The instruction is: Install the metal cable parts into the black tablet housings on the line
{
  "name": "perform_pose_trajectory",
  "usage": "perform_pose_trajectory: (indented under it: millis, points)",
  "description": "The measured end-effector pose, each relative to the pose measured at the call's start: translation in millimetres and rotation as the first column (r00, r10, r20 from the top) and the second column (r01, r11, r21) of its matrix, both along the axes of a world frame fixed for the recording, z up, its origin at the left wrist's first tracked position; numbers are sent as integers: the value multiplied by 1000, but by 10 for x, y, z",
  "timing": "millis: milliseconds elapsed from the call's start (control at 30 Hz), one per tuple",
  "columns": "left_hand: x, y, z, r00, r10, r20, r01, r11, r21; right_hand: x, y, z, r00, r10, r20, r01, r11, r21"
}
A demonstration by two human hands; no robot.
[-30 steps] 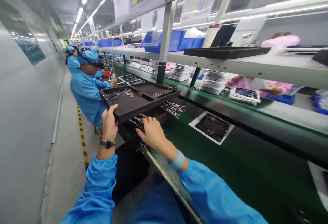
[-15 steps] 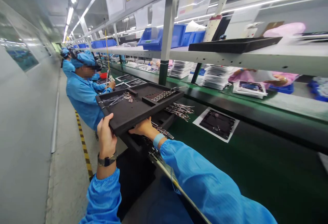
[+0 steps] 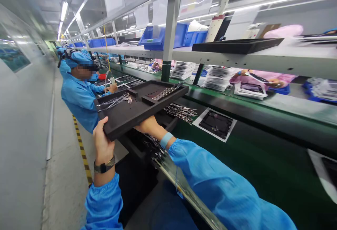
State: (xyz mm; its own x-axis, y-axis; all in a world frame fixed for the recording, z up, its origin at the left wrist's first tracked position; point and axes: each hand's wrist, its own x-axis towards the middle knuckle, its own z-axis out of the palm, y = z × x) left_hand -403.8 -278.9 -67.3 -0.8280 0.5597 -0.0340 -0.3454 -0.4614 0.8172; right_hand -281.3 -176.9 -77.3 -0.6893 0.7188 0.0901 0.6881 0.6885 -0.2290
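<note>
A black compartment tray (image 3: 131,112) is lifted above the bench, tilted with its near corner low. My left hand (image 3: 101,140) grips that near corner, thumb on the rim. My right hand (image 3: 149,124) is under the tray's near edge and bears it from below; its fingers are mostly hidden. Thin metal parts (image 3: 165,92) lie in the tray's far compartments, and tweezers (image 3: 113,101) lie at its left. Another black tray (image 3: 147,142) with small parts sits beneath.
A green conveyor belt (image 3: 250,160) runs to the right and carries a white-framed black panel (image 3: 216,124). A loose pile of metal parts (image 3: 180,111) lies beside the belt. A co-worker in blue (image 3: 79,96) sits just ahead. Overhead, a shelf holds blue bins (image 3: 158,37).
My right hand left the parts in the lower tray and went under the upper tray. Both hands have raised that tray and moved it left.
</note>
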Motion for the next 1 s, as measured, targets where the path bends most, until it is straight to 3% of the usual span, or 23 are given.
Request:
perform_pose_trajectory:
  millis: [200, 467, 633, 700, 800, 900, 1000]
  points:
    - [-59, 34, 109, 1000, -23, 13, 22, 997, 78, 34, 8, 202, 996, 63, 57, -73, 978, 196]
    - [-60, 17, 282, 997, 18, 79, -24, 996, 81, 334, 117, 506, 991, -130, 35, 115, 956, 270]
    - [-34, -6, 309, 997, 7, 73, -13, 996, 83, 643, 90, 603, 983, -181, 45, 162, 948, 275]
    - [1, -76, 238, 997, 9, 80, -15, 997, 71, 966, 9, 615, 976, -216, 19, 203, 941, 271]
    - [113, -241, 10, 997, -1, 79, 0, 1000, 12, 1716, -230, 579, 962, -232, -145, 258, 946, 195]
    - [289, -359, -274, 995, 13, 96, -5, 997, -79, 2536, -531, 446, 903, -272, -332, 259, 962, -84]
    - [438, -360, -487, 998, 45, 40, -37, 983, -180, 3141, -759, 180, 836, -396, -381, 259, 895, -363]
